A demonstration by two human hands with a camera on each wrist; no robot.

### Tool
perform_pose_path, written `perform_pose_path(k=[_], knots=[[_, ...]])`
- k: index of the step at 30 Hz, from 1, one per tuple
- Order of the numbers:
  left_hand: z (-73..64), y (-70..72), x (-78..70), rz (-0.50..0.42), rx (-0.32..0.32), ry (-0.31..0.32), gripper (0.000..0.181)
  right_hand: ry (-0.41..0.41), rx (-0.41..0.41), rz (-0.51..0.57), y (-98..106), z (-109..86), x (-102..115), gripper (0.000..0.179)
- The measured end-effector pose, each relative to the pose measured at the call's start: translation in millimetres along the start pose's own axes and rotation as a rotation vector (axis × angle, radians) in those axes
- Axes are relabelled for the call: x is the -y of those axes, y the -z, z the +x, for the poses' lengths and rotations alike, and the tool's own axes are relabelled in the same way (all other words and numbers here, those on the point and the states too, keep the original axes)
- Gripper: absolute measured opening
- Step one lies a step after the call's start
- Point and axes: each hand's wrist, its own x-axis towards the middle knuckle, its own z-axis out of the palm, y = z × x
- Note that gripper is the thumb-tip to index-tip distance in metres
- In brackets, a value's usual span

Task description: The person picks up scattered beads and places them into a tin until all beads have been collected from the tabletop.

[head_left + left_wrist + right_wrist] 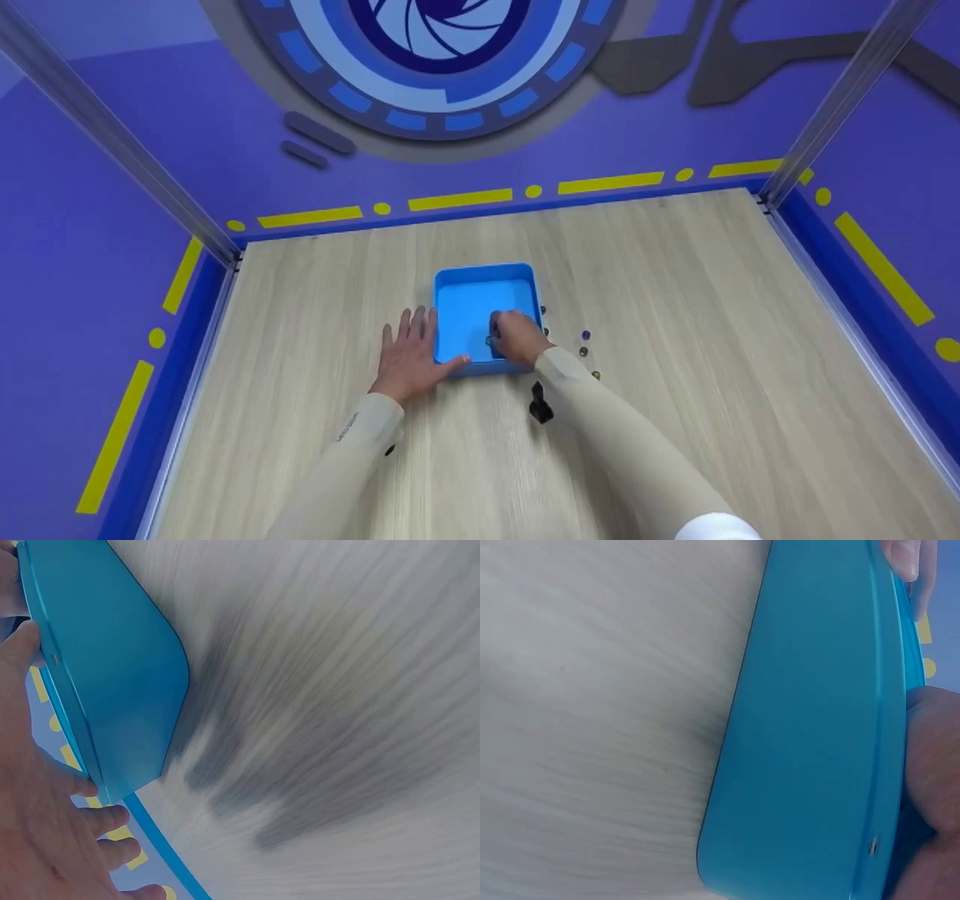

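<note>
A square blue box (483,368) without a lid stands on the table. Spread beside its left wall is my left hand (409,361), fingers straight, with the thumb over the near rim; the left wrist view also has this hand (45,802) against the box wall (127,667). My right hand (520,337) reaches down inside the box, fingers curled, and pinches a small greenish marble (489,341) at the fingertips. In the right wrist view the box wall (810,720) hides those fingertips, and only part of the hand (934,765) shows.
Several small marbles lie right of the box, among them a purple one (586,335) and a dark greenish one (583,351). Another marble (595,375) is close to the right sleeve. Purple-blue panels (187,150) wall in the wooden table (675,285) at the back and sides.
</note>
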Motion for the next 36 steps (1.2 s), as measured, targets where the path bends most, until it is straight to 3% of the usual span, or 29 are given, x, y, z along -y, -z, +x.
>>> perform_pose_path(k=[11,18,23,29,36], knots=[[-1.2,-4.2,-3.5,-0.014,0.024,0.004,0.108,-0.008,-0.044,0.092,6.7,-9.9,-0.6,0.020],[0.0,-5.4,-1.3,-0.012,0.004,-0.005,0.108,0.088,-0.123,0.114,19.1,-17.2,3.8,0.022],[1.1,-4.0,-1.1,-0.015,0.012,0.001,0.110,0.087,-0.152,0.145,32.5,-23.1,2.9,0.022],[1.0,-2.5,-1.4,-0.004,0.037,0.012,0.110,0.077,-0.192,0.118,46.7,-31.6,-5.6,0.018],[-0.4,0.2,-1.7,-0.007,0.021,-0.004,0.107,0.091,-0.241,0.084,61.2,-40.6,-21.8,0.018]])
